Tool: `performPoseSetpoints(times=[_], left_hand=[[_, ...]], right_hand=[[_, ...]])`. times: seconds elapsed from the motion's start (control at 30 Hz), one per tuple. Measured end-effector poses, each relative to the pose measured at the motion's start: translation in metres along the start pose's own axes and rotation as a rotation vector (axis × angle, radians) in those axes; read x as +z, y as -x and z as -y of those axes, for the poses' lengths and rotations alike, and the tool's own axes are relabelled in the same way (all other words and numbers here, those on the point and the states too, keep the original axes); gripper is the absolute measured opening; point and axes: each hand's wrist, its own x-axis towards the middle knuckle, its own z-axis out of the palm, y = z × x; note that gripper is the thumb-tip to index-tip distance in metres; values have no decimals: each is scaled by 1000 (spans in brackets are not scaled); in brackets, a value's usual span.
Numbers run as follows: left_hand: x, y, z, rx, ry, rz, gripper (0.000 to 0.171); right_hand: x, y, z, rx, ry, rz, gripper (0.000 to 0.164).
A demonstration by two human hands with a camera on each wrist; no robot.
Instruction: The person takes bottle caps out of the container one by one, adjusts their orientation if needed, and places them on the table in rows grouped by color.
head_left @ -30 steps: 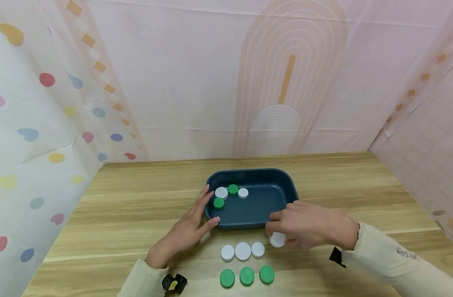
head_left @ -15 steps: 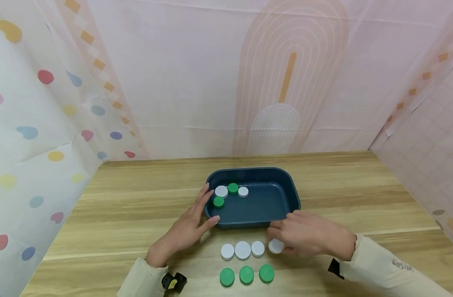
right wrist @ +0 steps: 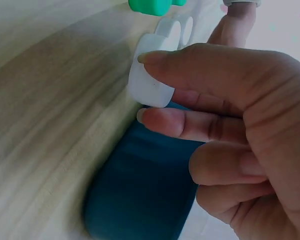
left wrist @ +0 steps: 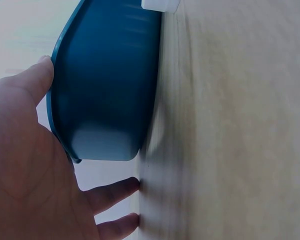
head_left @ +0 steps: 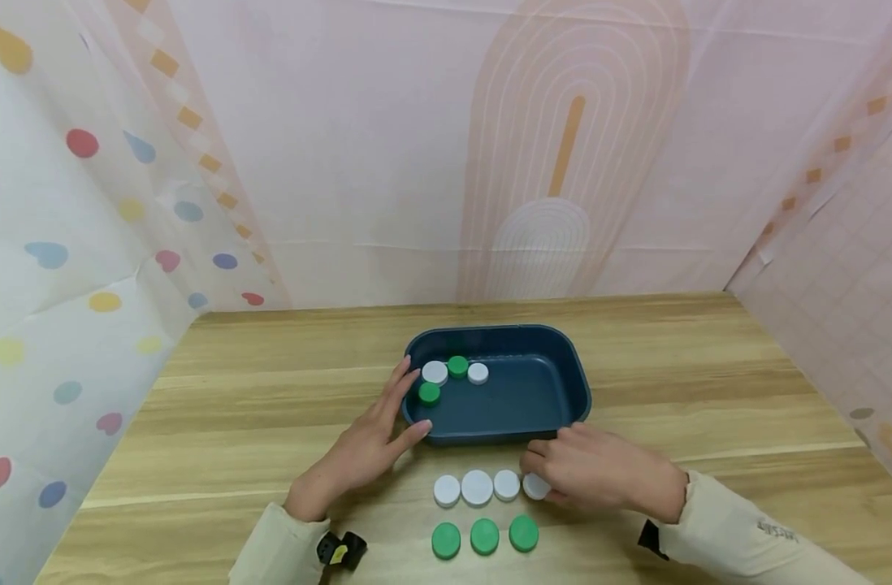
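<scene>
While my left hand (head_left: 364,445), unclenched, touches the tray (head_left: 515,408) at 8 o'clock, right hand (head_left: 599,470) pinches white cap (right wrist: 151,86): probably light, stiff; grip sides.

From the near side, the head view looks forward and down over the table (head_left: 680,390) and tray (head_left: 504,406). Both wrist views, close and low, are tipped sideways; the right one faces left. All three share the tray.
</scene>
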Motion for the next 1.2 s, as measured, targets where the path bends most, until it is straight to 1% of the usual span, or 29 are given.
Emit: performPoseSetpoints(times=[0.2,0.5,0.9,1.03,1.2], left_hand=[[-1,-1,0,-2,0,-2,72],[-3,0,-2,-1,6,0,72],[-2,1,-2,-2,16,4,72],[-2,0,-2,-1,17,-1,72],[-1,1,-1,-7,16,-2,73]], right_hand=[[5,-1,1,11,13,-21,20],[11,-3,-3,18,35,-27,22],[11,-5,-1,26,25,7,25],[10,-4,0,37,2,21,25],[10,-5,1,38,-6,20,25]])
